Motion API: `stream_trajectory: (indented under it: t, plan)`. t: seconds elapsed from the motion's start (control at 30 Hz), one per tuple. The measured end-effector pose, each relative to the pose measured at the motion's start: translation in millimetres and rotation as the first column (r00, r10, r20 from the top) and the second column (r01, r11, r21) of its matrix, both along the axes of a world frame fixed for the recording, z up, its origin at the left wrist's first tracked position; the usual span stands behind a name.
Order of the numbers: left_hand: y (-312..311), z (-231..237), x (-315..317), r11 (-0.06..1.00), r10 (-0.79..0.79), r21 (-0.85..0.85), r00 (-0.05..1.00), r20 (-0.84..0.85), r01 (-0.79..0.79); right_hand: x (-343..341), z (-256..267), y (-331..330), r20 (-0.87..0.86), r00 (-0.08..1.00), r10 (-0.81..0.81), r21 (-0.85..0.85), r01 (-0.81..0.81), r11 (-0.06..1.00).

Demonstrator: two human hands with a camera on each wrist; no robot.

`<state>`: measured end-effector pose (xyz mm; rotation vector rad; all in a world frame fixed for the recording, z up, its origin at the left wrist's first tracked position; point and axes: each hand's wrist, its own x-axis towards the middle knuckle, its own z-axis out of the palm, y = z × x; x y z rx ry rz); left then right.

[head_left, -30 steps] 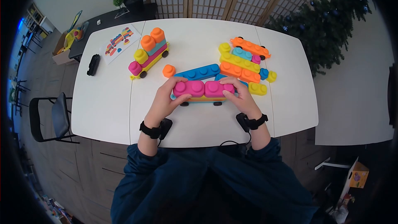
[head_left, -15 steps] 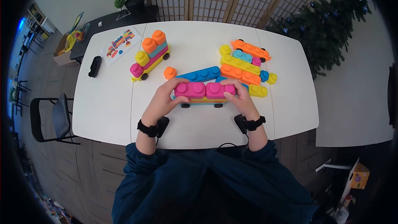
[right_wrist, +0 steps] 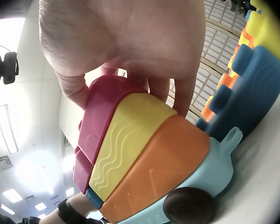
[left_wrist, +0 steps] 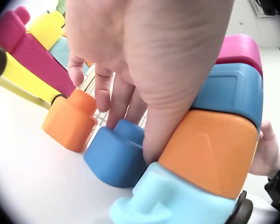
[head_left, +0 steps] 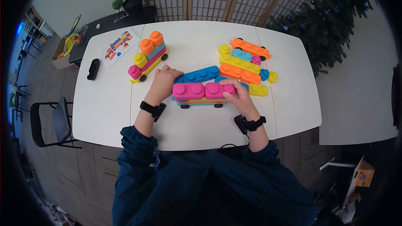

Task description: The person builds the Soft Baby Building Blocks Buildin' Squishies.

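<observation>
The wheeled stack of blocks stands near the table's front, with two pink blocks side by side on top and orange, yellow and blue layers below. My right hand grips the right pink block, thumb on the near side and fingers behind; the right wrist view shows the pink end under that hand. Behind the stack lies a long blue block. My left hand pinches its left end, thumb against one side, fingers at the other. A small orange block sits beside it, hidden in the head view.
A second wheeled stack stands back left, near a picture sheet and a black object. Back right lie an orange wheeled base and several yellow, orange and blue blocks. Another blue block lies close behind the front stack.
My left hand has let go of the left pink block and moved back and left to the long blue block's end. My right hand still grips the right pink block.
</observation>
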<state>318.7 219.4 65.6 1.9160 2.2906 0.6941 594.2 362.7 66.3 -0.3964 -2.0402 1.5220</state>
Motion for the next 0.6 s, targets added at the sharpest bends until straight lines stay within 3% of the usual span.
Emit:
stream_trajectory:
  t: [0.17,0.23,0.27,0.33,0.43,0.5,0.53,0.6]
  plan:
    - [4,-8,-6,1.000,-0.031,-0.005,0.979,-0.202,0.031,2,-1,2,0.011,1.000,0.000,-0.017,0.001,1.000]
    - [4,-11,-13,0.994,-0.069,0.076,0.996,-0.054,0.073,1,-1,3,0.019,1.000,0.003,-0.021,-0.002,1.000]
    - [1,-5,-14,0.994,-0.069,0.078,0.996,-0.056,0.073,1,-2,4,0.019,1.000,0.000,-0.001,0.000,1.000]
    - [-9,6,-16,0.985,-0.055,0.169,0.989,0.138,0.031,2,-1,6,0.019,1.000,-0.008,0.018,0.008,1.000]
    - [-25,47,-6,0.962,-0.012,0.265,0.965,0.264,-0.060,2,0,9,0.027,0.999,0.018,0.119,-0.021,0.993]
    - [-36,71,-1,0.964,-0.051,0.263,0.946,0.321,-0.037,1,3,8,-0.084,0.995,-0.055,-0.045,0.051,0.998]
    - [-41,80,2,0.965,-0.087,0.262,0.922,0.377,-0.016,0,5,8,-0.084,0.995,-0.055,-0.045,0.052,0.998]
    - [-45,88,9,0.966,-0.117,0.256,0.913,0.390,0.014,-1,13,7,-0.246,0.958,-0.148,-0.153,0.113,0.982]
